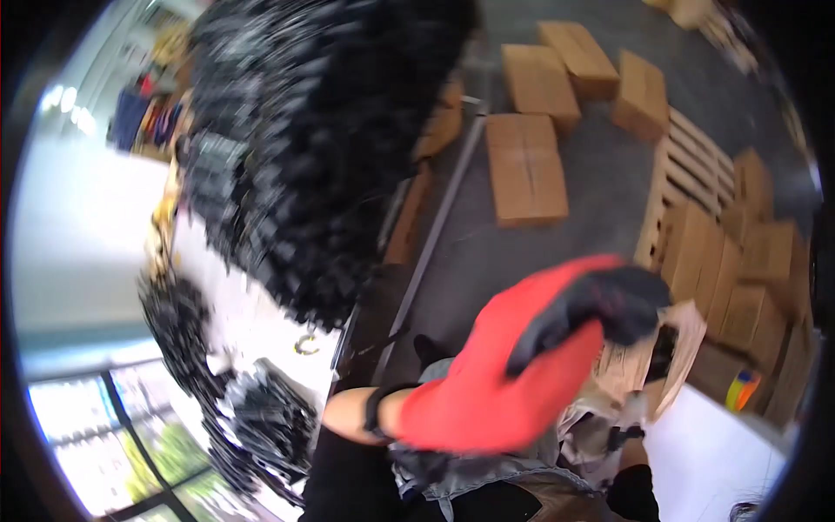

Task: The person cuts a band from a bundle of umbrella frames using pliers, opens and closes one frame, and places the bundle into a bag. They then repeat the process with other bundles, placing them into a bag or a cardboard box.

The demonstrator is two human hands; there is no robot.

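Observation:
My left hand [531,357] wears a red glove with black-coated fingers and a dark band at the wrist. It is raised in front of my body, its fingers curled and the thumb laid against them. Whatever it may hold is hidden. My right hand [633,418] is low at the right, small and blurred, beside crumpled greyish material [584,435]; its fingers cannot be made out. Just beyond it, an opened brown carton [683,348] has a raised flap and something dark inside. To the left of my red glove looms a tall heap of black strips [322,130], smeared by motion.
Smaller bundles of black strips [265,413] lie on a white table [228,283] at the left. Closed cartons [526,170] stand on the grey floor ahead. At the right are a wooden pallet [696,161], stacked cartons [704,261] and a white surface [713,452].

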